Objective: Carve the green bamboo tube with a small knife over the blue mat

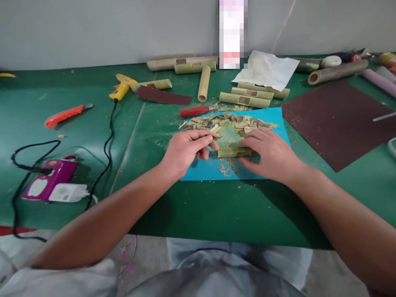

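My left hand (187,150) is closed in a pinch, thumb against the fingers, just left of a short green bamboo tube (227,152). A small brown piece shows at its fingertips, seemingly a bamboo chip; its full outline cannot be told from the chips behind. My right hand (269,154) grips the right part of the tube, covering that end. The tube lies level over a blue sheet (201,173). Beyond the hands, bamboo chips and shavings (238,121) form a heap on the sheet. A red-handled tool (196,111) lies at the heap's far left edge.
Several cut bamboo tubes (244,100) lie farther back, near white paper (266,70). Dark brown sandpaper (337,123) is at right. Leftward are a yellow corded glue gun (122,87), an orange utility knife (66,115) and a purple power strip (51,179) with its cable.
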Demonstrator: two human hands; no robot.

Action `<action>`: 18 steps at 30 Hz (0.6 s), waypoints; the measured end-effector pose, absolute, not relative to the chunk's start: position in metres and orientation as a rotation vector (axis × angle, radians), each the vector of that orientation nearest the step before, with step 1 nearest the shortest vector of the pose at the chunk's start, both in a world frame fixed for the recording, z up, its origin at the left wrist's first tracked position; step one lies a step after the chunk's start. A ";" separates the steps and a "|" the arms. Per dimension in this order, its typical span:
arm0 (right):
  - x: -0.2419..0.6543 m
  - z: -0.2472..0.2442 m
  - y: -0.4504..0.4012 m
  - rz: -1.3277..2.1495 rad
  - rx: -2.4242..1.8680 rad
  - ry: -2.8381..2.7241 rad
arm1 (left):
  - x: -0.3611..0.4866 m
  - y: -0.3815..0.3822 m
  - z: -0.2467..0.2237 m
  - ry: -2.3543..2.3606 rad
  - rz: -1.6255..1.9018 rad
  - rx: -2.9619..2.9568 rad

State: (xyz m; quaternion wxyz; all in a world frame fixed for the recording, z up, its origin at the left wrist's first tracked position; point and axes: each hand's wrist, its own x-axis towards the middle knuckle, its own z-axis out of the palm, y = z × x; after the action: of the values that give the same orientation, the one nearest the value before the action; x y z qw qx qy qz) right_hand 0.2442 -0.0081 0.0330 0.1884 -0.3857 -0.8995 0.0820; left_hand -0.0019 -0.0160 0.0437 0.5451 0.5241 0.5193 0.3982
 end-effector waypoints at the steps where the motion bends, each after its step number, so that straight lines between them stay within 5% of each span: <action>1: 0.244 0.032 -0.007 0.239 -1.075 -2.523 | -0.003 -0.016 0.042 1.227 0.949 1.199; 18: 0.226 0.029 -0.017 0.133 -0.981 -2.176 | 0.012 -0.019 0.038 1.210 1.049 0.994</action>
State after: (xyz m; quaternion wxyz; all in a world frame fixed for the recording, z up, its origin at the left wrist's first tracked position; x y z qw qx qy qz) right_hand 0.2260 -0.0172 0.0293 0.3668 -0.3818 -0.8468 0.0517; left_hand 0.0118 -0.0193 0.0380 0.5880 0.4266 0.5193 0.4501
